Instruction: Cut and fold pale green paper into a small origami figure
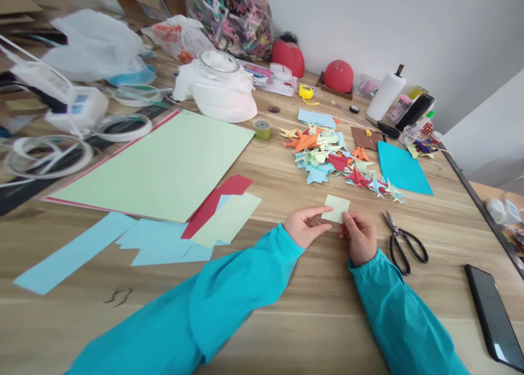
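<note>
A small pale green square of paper [336, 208] is held up over the wooden table. My right hand [360, 236] pinches its lower right corner between thumb and fingers. On the other side, my left hand [307, 225] has thumb and fingers apart, with the index fingertip at the paper's left edge. To the right of my right hand lie black-handled scissors [399, 239], their blades pointing away. Beyond both hands spreads a pile of folded paper cranes [323, 151] in orange, red, blue and green.
Light blue paper strips [73, 252], a red strip [223, 200] and a large pale green sheet [164, 165] lie at left. A thread spool [262, 129] stands behind. A turquoise sheet [403, 167] and a phone [493, 315] are at right.
</note>
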`<state>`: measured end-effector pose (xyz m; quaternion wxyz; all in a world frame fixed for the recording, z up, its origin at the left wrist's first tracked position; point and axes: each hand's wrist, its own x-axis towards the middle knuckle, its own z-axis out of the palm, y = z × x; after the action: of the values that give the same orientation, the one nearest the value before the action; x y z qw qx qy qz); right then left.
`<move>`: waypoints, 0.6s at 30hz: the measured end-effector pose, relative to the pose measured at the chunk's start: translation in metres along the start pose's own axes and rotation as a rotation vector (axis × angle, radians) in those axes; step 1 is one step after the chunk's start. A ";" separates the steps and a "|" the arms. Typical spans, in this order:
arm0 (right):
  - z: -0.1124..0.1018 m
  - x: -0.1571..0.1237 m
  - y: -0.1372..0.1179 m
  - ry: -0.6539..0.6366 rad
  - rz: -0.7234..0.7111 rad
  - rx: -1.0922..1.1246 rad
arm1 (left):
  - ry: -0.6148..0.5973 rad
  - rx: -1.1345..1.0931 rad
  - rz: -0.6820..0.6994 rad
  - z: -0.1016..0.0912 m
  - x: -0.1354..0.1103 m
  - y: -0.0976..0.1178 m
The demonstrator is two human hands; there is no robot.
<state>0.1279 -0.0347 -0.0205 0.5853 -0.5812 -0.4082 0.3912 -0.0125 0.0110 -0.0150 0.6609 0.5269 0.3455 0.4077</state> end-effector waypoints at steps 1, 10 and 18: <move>0.000 0.000 -0.001 -0.004 -0.005 -0.009 | -0.006 -0.011 -0.018 0.000 0.000 0.000; 0.000 -0.001 -0.002 -0.042 0.024 0.072 | 0.040 -0.071 -0.049 -0.001 0.003 -0.009; 0.000 0.000 -0.001 -0.051 0.046 0.152 | 0.059 -0.038 -0.038 -0.002 0.004 -0.009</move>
<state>0.1278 -0.0347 -0.0197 0.6078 -0.5342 -0.3786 0.4492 -0.0108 0.0145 -0.0238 0.6678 0.4954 0.3670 0.4170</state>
